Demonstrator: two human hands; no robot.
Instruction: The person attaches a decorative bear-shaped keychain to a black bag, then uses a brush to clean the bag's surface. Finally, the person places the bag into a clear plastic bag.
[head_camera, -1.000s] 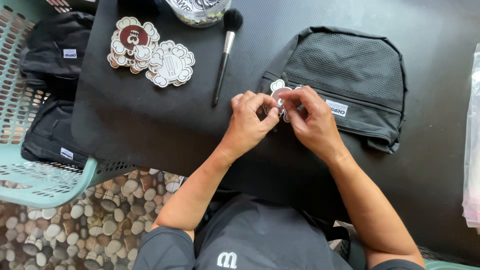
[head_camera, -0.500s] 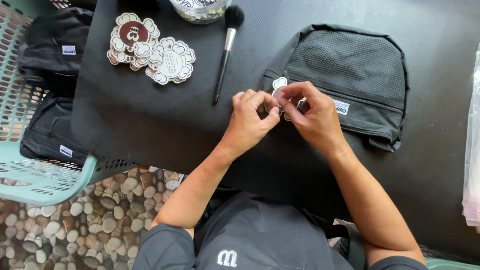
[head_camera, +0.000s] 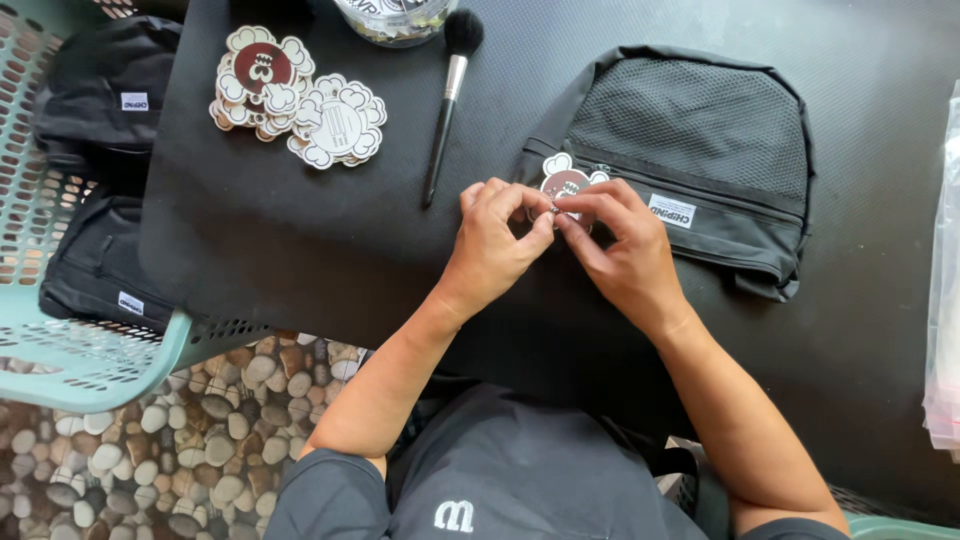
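A black mesh-front bag (head_camera: 700, 150) lies on the black table (head_camera: 300, 250). At its left corner sits a cloud-shaped tag (head_camera: 563, 180), dark red and white. My left hand (head_camera: 495, 240) and my right hand (head_camera: 615, 240) meet fingertip to fingertip at that tag, pinching it and a small metal piece by the bag's zipper. What exactly sits between the fingertips is mostly hidden.
Two piles of cloud-shaped tags (head_camera: 295, 95) lie at the back left, beside a black makeup brush (head_camera: 447, 100) and a clear jar (head_camera: 395, 15). A pale green plastic basket (head_camera: 60, 350) at the left holds black bags (head_camera: 105, 90). Clear plastic sleeves (head_camera: 945, 300) lie at the right edge.
Both hands stay at the bag's left corner; the fingers shifted slightly around the tag. The view moved a little.
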